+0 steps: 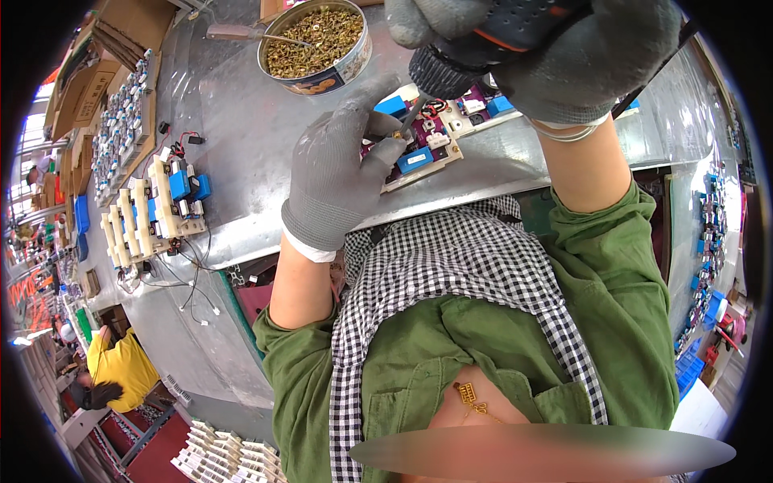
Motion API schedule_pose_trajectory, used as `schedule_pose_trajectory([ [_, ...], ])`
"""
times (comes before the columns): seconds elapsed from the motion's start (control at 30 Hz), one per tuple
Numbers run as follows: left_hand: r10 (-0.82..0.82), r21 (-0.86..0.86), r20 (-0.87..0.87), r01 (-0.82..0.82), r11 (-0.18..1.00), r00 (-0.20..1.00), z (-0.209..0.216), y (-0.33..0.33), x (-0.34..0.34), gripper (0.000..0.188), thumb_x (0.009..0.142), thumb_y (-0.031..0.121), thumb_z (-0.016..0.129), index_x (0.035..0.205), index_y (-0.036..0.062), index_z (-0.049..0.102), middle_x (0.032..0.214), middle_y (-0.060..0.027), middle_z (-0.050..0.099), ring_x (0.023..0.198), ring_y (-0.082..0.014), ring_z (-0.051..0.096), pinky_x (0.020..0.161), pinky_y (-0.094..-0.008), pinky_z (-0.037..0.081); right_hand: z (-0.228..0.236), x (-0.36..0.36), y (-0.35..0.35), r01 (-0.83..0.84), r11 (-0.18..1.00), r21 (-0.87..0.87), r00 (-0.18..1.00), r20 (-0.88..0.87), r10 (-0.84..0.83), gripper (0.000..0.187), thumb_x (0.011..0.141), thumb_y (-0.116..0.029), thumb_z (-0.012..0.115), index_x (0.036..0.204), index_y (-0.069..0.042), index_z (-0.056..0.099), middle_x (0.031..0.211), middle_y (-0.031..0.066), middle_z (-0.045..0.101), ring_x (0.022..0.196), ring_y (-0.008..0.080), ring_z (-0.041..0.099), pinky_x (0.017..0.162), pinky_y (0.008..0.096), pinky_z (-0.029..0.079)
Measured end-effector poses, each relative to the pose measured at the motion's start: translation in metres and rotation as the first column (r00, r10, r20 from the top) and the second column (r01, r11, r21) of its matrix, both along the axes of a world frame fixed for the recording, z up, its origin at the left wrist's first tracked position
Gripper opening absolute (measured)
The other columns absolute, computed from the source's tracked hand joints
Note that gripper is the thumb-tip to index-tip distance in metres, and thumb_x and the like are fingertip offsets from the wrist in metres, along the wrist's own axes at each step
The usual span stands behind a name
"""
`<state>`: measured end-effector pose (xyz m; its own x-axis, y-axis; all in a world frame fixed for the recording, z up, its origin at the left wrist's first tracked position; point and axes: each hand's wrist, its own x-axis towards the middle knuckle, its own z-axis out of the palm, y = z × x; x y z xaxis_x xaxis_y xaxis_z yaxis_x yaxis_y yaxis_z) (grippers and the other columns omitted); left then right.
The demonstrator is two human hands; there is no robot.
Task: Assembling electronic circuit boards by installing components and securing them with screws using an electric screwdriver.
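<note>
One black driver point(523, 32) is clamped in the right hand point(600, 68), its bit point(414, 114) slanting down to a board point(439, 142) at the worktop's point(241, 145) near edge. The left hand point(334, 173) curls over the board's left end, gripping or not I cannot tell. Beyond stands a tin point(352, 72) of brass-coloured screws point(314, 44).

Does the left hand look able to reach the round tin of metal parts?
Probably yes: nothing visible stands between the left hand and the tin, though that hand is busy at the circuit board.
</note>
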<state>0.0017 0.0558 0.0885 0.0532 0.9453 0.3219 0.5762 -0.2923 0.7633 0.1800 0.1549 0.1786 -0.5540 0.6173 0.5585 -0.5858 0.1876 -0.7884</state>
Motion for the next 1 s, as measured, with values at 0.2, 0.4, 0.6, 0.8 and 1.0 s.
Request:
schedule_pose_trajectory([
  [0.2, 0.019, -0.013, 0.051, -0.018, 1.000, 0.999, 0.000, -0.002, 0.005, 0.051, 0.083, 0.006, 0.068, 0.134, 0.0046, 0.062, 0.089, -0.0112, 0.076, 0.086, -0.0265, 0.073, 0.080, -0.0377, 0.056, -0.023, 0.004, 0.001, 0.023, 0.975, -0.223, 0.997, 0.083, -0.005, 0.071, 0.090, -0.058, 0.071, 0.124, 0.001, 0.053, 0.104, 0.0141, 0.063, 0.082, 0.0207, 0.069, 0.070, 0.0347, 0.062],
  [0.4, 0.058, 0.063, 0.042, -0.060, 0.996, 0.997, -0.010, 0.000, 0.008, 0.051, 0.083, 0.006, 0.072, 0.133, 0.0075, 0.063, 0.087, -0.0087, 0.075, 0.083, -0.0269, 0.072, 0.082, -0.0390, 0.055, -0.022, 0.008, 0.003, -0.265, 0.848, -0.459, 0.962, -0.186, 0.200, 0.078, 0.093, -0.063, 0.061, 0.133, 0.002, 0.048, 0.117, 0.0201, 0.059, 0.096, 0.0290, 0.068, 0.080, 0.0400, 0.062],
  [0.6, 0.051, 0.216, -0.099, -0.028, 0.976, 0.994, -0.017, 0.001, 0.016, 0.056, 0.080, 0.006, 0.077, 0.134, 0.0095, 0.063, 0.084, -0.0060, 0.074, 0.079, -0.0265, 0.070, 0.078, -0.0391, 0.053, -0.023, 0.014, 0.002, -0.550, 0.607, -0.574, 0.827, -0.477, 0.298, 0.085, 0.096, -0.068, 0.050, 0.141, 0.003, 0.042, 0.130, 0.0262, 0.056, 0.110, 0.0373, 0.067, 0.089, 0.0454, 0.062],
  [0.8, 0.035, 0.092, -0.103, -0.025, 0.995, 0.994, -0.004, -0.012, 0.021, 0.069, 0.077, 0.005, 0.078, 0.143, 0.0102, 0.057, 0.083, -0.0062, 0.074, 0.079, -0.0256, 0.071, 0.078, -0.0380, 0.054, -0.022, 0.023, -0.016, 0.320, 0.947, -0.041, 0.854, 0.446, -0.269, 0.059, 0.088, -0.024, 0.080, 0.133, 0.002, 0.054, 0.100, 0.0144, 0.071, 0.088, 0.0207, 0.072, 0.076, 0.0344, 0.060],
  [1.0, 0.155, -0.105, 0.218, -0.135, 0.985, 0.963, -0.020, -0.025, 0.017, 0.070, 0.080, 0.004, 0.075, 0.147, 0.0059, 0.053, 0.092, -0.0088, 0.077, 0.088, -0.0200, 0.075, 0.082, -0.0352, 0.057, -0.052, 0.017, -0.017, 0.224, 0.974, 0.042, 0.966, 0.124, -0.228, 0.008, 0.092, -0.005, 0.060, 0.086, 0.001, 0.062, 0.076, 0.0089, 0.063, 0.063, 0.0181, 0.061, 0.063, 0.0357, 0.054],
])
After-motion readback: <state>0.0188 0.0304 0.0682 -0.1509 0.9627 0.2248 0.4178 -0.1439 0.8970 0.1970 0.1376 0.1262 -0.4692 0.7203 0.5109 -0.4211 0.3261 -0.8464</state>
